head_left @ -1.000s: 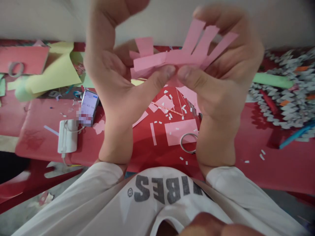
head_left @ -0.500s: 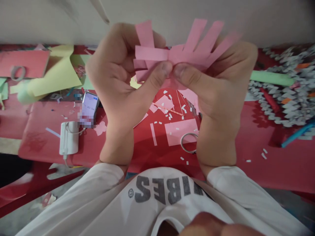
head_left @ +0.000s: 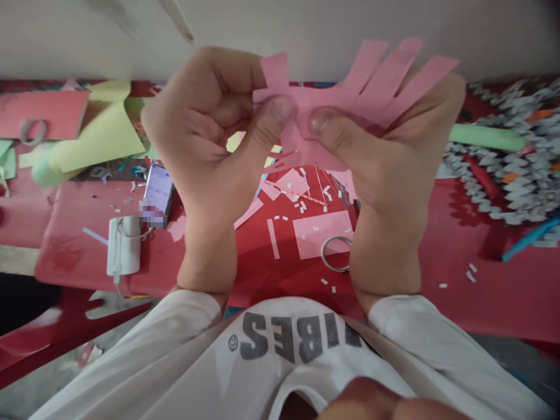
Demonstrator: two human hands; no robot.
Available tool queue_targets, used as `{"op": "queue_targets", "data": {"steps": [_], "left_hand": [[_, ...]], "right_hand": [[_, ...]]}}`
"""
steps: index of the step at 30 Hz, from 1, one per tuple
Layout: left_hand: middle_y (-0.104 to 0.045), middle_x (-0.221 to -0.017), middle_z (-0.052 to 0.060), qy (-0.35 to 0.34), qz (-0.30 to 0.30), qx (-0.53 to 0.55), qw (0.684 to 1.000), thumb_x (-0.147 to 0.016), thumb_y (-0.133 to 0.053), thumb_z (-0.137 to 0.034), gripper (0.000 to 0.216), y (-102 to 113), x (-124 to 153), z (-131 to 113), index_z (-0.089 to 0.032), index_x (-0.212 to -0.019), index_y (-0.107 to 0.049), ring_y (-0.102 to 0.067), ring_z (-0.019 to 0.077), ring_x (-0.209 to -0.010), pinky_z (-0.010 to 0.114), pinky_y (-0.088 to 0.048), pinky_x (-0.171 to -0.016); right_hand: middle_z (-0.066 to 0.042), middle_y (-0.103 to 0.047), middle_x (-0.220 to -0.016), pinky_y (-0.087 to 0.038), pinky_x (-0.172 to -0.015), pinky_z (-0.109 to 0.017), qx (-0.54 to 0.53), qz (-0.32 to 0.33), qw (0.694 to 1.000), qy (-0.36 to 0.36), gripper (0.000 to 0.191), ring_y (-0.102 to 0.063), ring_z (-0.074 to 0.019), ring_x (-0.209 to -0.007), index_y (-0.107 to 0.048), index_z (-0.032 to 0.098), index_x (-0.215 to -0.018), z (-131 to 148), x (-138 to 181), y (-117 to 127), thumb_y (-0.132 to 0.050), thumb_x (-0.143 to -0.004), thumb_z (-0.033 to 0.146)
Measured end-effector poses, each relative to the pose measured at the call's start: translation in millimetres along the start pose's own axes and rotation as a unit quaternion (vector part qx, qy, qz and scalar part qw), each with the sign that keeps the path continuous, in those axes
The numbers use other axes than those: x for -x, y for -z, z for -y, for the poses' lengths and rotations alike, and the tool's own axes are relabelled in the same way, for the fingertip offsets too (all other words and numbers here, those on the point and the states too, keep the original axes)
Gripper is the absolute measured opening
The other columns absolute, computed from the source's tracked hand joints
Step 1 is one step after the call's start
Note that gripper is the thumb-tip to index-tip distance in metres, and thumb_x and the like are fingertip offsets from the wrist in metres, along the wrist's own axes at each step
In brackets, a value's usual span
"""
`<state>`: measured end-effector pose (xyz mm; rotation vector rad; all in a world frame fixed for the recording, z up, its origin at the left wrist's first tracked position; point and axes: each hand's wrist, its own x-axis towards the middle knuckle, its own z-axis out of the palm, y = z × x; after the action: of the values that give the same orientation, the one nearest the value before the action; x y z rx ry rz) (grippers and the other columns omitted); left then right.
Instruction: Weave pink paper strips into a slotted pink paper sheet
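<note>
A pink paper piece (head_left: 324,99), cut into strips along its edge, is held up above the table between both hands. My left hand (head_left: 219,122) pinches its left part, thumb in front and curled fingers behind. My right hand (head_left: 389,140) grips it further right, the thumb pressed on its lower middle. Several cut strips fan up and to the right over the right fingers, and one stands up by the left fingertips. The fingertips behind the paper are hidden.
On the red table (head_left: 254,274) lie a pink sheet (head_left: 306,239), white paper scraps and a grey ring (head_left: 324,256). At left are a phone (head_left: 157,189), a white power bank (head_left: 123,248), yellow paper (head_left: 105,128) and a tape roll (head_left: 32,132). Folded paper chains (head_left: 525,186) spread at right.
The pink paper has shifted right and been opened out between the hands. My left thumb has moved left, away from the right thumb, and the left-hand strips have mostly gone from view.
</note>
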<state>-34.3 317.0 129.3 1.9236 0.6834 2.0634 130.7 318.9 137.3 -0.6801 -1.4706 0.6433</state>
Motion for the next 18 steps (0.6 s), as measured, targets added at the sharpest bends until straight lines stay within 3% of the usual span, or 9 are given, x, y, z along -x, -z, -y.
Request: {"op": "queue_targets", "data": {"steps": [1, 4, 7, 12, 14, 16, 18], "left_hand": [[-0.064, -0.076, 0.001, -0.017, 0.013, 0.001, 1.000, -0.084, -0.082, -0.020, 0.016, 0, 0, 3, -0.012, -0.094, -0.072, -0.059, 0.0071, -0.062, 0.016, -0.048, -0.048], [-0.067, -0.082, 0.002, 0.083, 0.034, -0.067, 0.994, -0.094, -0.067, -0.011, 0.005, 4, -3, -4, -0.011, -0.094, -0.072, -0.064, 0.0090, -0.072, 0.021, -0.055, -0.062], [-0.069, -0.085, 0.000, 0.097, 0.049, -0.090, 0.990, -0.093, -0.069, -0.013, 0.004, 7, -7, -23, -0.012, -0.096, -0.071, -0.068, 0.0111, -0.076, 0.024, -0.058, -0.066], [-0.068, -0.089, 0.003, 0.209, 0.028, -0.151, 0.966, -0.089, -0.073, -0.009, 0.007, 1, -10, -44, -0.010, -0.095, -0.070, -0.066, 0.0108, -0.079, 0.023, -0.057, -0.069], [-0.067, -0.083, 0.003, 0.190, 0.027, -0.118, 0.974, -0.089, -0.072, -0.007, 0.005, 0, -9, -38, -0.009, -0.093, -0.071, -0.066, 0.0120, -0.078, 0.022, -0.055, -0.065], [-0.067, -0.077, 0.001, 0.100, 0.029, -0.064, 0.993, -0.085, -0.078, -0.012, 0.007, 1, -7, -26, -0.011, -0.090, -0.074, -0.063, 0.0106, -0.068, 0.021, -0.051, -0.056], [-0.068, -0.077, 0.002, 0.063, 0.028, -0.041, 0.997, -0.085, -0.080, -0.017, 0.010, 4, -6, -13, -0.012, -0.092, -0.075, -0.062, 0.0104, -0.065, 0.021, -0.051, -0.054]], "right_hand": [[0.008, -0.062, -0.073, -0.058, -0.066, -0.026, 0.006, -0.005, 1.000, 0.003, 0.015, -0.063, -0.0119, -0.072, -0.073, 0.027, -0.075, 1, 1, 0, -0.077, -0.080, 0.012], [0.009, -0.059, -0.073, -0.056, -0.066, -0.021, 0.018, 0.010, 1.000, -0.018, 0.015, -0.060, -0.0079, -0.072, -0.072, 0.024, -0.076, 2, 3, 3, -0.077, -0.079, 0.010], [0.011, -0.059, -0.079, -0.057, -0.072, -0.021, 0.016, 0.013, 1.000, -0.016, 0.012, -0.062, -0.0066, -0.077, -0.072, 0.026, -0.081, -1, 5, 8, -0.077, -0.081, 0.015], [0.012, -0.057, -0.080, -0.057, -0.084, -0.024, -0.007, -0.012, 0.999, 0.032, 0.016, -0.062, -0.0070, -0.082, -0.071, 0.030, -0.084, -9, 5, 9, -0.079, -0.081, 0.017], [0.009, -0.050, -0.070, -0.056, -0.078, -0.024, 0.020, -0.001, 1.000, 0.023, 0.015, -0.057, -0.0081, -0.076, -0.068, 0.026, -0.074, -7, 3, 9, -0.079, -0.081, 0.018], [0.006, -0.042, -0.064, -0.054, -0.069, -0.024, 0.054, 0.003, 0.999, 0.003, 0.023, -0.052, -0.0093, -0.068, -0.062, 0.022, -0.065, -4, 2, 8, -0.079, -0.082, 0.021], [0.004, -0.039, -0.063, -0.052, -0.063, -0.024, 0.072, -0.004, 0.997, -0.010, 0.028, -0.049, -0.0103, -0.064, -0.060, 0.021, -0.062, -1, 1, 8, -0.081, -0.080, 0.023]]}}
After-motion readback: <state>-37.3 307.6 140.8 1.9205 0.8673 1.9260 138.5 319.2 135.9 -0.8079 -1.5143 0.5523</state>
